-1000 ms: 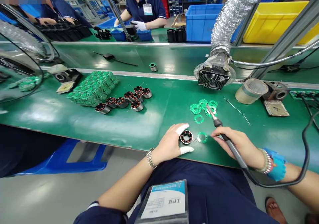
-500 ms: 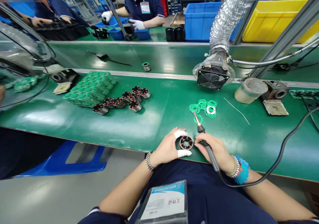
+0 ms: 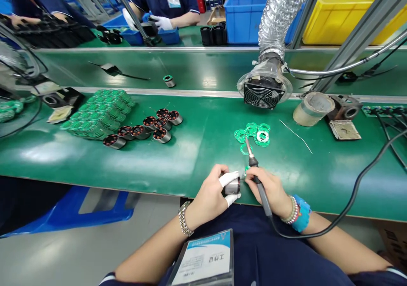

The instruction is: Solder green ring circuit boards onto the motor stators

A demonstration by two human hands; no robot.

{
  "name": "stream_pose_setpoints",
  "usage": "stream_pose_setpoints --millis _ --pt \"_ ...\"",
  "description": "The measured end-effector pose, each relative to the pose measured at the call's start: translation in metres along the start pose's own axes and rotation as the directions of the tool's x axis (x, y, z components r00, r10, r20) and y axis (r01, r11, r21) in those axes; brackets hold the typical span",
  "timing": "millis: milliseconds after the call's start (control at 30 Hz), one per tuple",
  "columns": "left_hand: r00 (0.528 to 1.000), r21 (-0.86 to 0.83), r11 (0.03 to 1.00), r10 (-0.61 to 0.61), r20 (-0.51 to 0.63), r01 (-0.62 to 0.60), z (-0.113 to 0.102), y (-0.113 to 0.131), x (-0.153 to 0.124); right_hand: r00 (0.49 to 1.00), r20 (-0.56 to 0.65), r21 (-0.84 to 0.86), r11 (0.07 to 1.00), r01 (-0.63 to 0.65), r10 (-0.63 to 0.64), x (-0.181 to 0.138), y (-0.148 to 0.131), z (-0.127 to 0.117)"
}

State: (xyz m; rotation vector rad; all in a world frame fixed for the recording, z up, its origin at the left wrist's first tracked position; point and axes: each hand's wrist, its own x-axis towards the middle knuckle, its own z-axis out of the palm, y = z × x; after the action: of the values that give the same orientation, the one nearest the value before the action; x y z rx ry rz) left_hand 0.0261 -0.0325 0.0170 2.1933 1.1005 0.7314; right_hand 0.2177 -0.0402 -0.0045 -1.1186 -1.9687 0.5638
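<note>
My left hand [image 3: 208, 197], with white covers on thumb and finger, is closed around a motor stator [image 3: 232, 186], a short silver cylinder with a dark open end. The stator lies tilted on its side, its open end facing right. My right hand [image 3: 271, 188] grips a soldering iron [image 3: 263, 194], whose tip points away from me over the green ring-shaped circuit boards [image 3: 251, 129]. A bit of green [image 3: 246, 171] shows at my right fingertips, beside the stator; it looks like another ring board, mostly hidden by the fingers and iron.
Several stators [image 3: 140, 131] stand left of centre, near a stack of green boards [image 3: 98, 112]. A fume fan [image 3: 263, 96] hangs at the back. A solder wire [image 3: 295, 135], a jar [image 3: 313, 109] and an iron stand [image 3: 345, 114] sit right. Co-workers work beyond the ledge.
The stator has turned from open end up to lying sideways, open end toward my right hand. A green piece now shows at my right fingertips. The whole view has shifted slightly.
</note>
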Motion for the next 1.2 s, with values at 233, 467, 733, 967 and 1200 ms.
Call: stream_pose_setpoints --millis 233,467,733,967,1200 --pt "0.997 -0.038 0.999 -0.011 0.075 0.014 -0.004 -0.018 0.011 0.999 0.014 0.010 0.999 -0.041 0.041 -0.006 0.014 -0.034" --pt "0.995 -0.089 0.995 -0.034 0.094 0.043 0.000 -0.029 0.019 0.997 0.014 0.009 0.997 -0.076 0.076 -0.014 0.020 -0.066" --pt "0.993 -0.083 0.996 -0.029 0.112 0.039 0.003 -0.032 0.022 0.981 0.121 0.011 0.988 -0.155 0.152 -0.010 0.017 -0.062" --pt "0.994 -0.081 0.996 -0.018 0.110 0.027 0.003 -0.032 0.023 0.976 0.151 0.025 0.986 -0.163 0.158 -0.009 0.018 -0.062" --pt "0.992 -0.079 0.996 -0.030 0.123 0.040 0.002 -0.031 0.024 0.975 0.159 0.049 0.985 -0.163 0.154 -0.009 0.017 -0.061"
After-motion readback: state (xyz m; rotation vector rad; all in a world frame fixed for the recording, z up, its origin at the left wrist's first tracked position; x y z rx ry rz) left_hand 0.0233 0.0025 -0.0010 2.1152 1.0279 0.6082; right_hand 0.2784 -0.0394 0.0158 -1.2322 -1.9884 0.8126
